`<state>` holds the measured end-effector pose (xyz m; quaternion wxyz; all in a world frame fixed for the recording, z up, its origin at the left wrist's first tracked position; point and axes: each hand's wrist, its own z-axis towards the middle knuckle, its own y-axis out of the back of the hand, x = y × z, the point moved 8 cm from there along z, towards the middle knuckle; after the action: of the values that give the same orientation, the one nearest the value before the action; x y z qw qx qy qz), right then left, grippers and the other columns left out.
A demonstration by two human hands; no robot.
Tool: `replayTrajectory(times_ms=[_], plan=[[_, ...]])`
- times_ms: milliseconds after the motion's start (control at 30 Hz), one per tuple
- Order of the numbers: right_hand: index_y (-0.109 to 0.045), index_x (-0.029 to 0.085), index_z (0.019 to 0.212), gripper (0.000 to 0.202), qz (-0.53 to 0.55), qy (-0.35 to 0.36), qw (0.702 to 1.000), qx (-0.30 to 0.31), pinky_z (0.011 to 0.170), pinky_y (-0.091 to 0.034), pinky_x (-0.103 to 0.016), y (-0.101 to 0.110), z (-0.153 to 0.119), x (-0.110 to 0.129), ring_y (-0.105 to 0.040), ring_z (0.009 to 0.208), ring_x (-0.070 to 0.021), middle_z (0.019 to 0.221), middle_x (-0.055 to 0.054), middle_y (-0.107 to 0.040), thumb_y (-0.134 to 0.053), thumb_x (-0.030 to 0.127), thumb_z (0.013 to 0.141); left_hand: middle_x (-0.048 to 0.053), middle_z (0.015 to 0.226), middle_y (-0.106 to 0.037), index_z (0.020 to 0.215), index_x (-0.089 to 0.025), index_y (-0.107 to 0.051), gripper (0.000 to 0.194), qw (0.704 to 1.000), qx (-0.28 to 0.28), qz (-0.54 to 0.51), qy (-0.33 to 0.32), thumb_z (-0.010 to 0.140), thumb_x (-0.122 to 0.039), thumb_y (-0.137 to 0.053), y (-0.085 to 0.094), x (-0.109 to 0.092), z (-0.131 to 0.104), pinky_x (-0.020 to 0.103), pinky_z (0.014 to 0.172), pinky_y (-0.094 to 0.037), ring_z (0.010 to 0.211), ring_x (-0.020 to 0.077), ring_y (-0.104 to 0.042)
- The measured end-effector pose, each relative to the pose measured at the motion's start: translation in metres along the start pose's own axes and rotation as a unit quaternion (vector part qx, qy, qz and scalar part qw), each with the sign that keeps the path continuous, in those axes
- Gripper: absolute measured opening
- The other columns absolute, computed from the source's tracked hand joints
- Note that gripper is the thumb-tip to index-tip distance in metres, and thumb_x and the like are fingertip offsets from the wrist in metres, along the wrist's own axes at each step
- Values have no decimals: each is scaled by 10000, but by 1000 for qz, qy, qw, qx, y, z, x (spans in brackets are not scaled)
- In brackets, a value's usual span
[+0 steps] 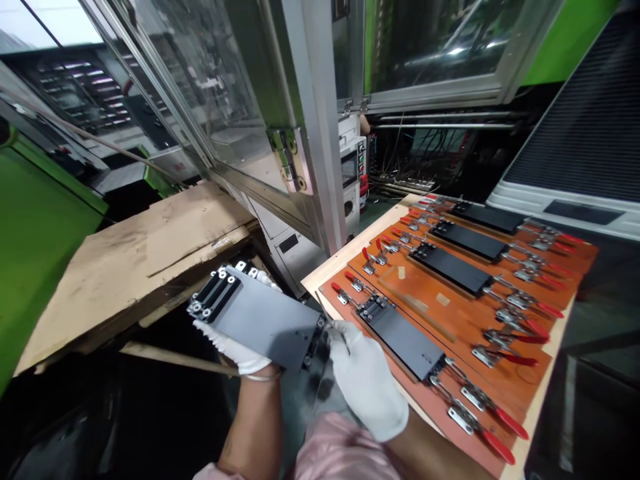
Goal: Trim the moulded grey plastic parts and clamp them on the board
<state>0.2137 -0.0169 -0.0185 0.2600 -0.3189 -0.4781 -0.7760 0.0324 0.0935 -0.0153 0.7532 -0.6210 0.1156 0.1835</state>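
My left hand (235, 350), in a white glove, supports a flat dark grey panel (273, 317) from below, with fingertips showing behind its far edge. The panel is tilted, with a black ribbed block and round pale bosses at its left end and small black fittings at its right end. My right hand (367, 380), also gloved in white, is closed in a pinch at the panel's right end. A thin dark tool (321, 305) sticks up from its fingertips; its kind is too blurred to tell. Whether the tool touches the panel I cannot tell.
On the right, an orange fixture board (400, 297) carries several red-handled toggle clamps (497, 443) and similar dark panels (400, 337). Stained cardboard (150, 233) covers a bench at left. A metal-framed machine door (320, 133) stands ahead, with cables (400, 167) behind it.
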Motion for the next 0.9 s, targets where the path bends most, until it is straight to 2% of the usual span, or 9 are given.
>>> replayTrajectory(times_ms=[67,167,233,367,467,567,700,800,900], plan=[[-677,201,957,294,67,3,998,7,593,-537,-235,3,1,-4,-705,656,-165,750,-22,-736,-389,234,1004,55,1314,-653,1326,-333,-571,691,1000,-1,-6,0,781,-755,-517,3,1,1,504,986,-482,1214,313,-579],[-679,194,898,297,110,36,993,-1,684,-561,-268,11,-3,-6,-697,724,-177,812,-48,-731,-404,249,994,87,1234,-700,1352,-288,-560,783,996,-10,-20,83,772,-806,-472,8,14,-1,508,1056,-435,1195,303,-609],[-680,196,878,299,121,35,992,21,691,-566,-279,10,-9,-9,-690,718,-179,806,-48,-722,-411,260,992,119,1218,-706,1376,-252,-541,840,992,-10,-25,122,764,-821,-460,10,20,-3,528,1079,-408,1190,312,-617],[-693,199,983,298,146,19,986,73,749,-571,-291,4,-21,-14,-699,806,-183,888,-57,-732,-403,267,988,116,1261,-689,1404,-257,-512,811,992,12,-36,117,797,-792,-450,5,19,-5,554,1111,-360,1223,317,-599],[-687,201,949,294,153,45,984,81,697,-548,-285,8,-17,-16,-676,762,-176,865,-56,-715,-400,263,979,132,1334,-642,1430,-239,-481,852,987,50,-34,148,790,-801,-447,-2,22,-8,543,1141,-317,1281,314,-554],[-673,203,894,273,119,127,981,85,619,-479,-274,18,-5,-11,-618,677,-163,779,-39,-667,-406,205,949,153,1432,-555,1478,-224,-411,888,977,77,-44,191,790,-782,-467,-8,26,-14,506,1152,-312,1347,304,-487],[-673,200,954,314,13,243,967,71,628,-389,-299,30,6,4,-533,663,-178,764,-40,-626,-392,95,862,183,1471,-500,1528,-169,-300,908,969,68,-48,232,815,-694,-502,-7,30,-19,490,1140,-337,1375,327,-448],[-676,204,932,323,-40,288,954,80,650,-348,-315,32,10,15,-505,695,-194,794,-50,-619,-391,82,840,228,1426,-532,1528,-100,-269,896,961,48,-28,272,814,-568,-540,-5,34,-22,497,1129,-347,1323,351,-505],[-674,203,920,320,-67,303,947,84,631,-305,-318,33,14,23,-464,665,-194,760,-45,-585,-393,78,834,255,1347,-595,1512,-67,-280,901,949,22,-3,315,780,-509,-564,-4,38,-24,511,1091,-384,1217,372,-595]])
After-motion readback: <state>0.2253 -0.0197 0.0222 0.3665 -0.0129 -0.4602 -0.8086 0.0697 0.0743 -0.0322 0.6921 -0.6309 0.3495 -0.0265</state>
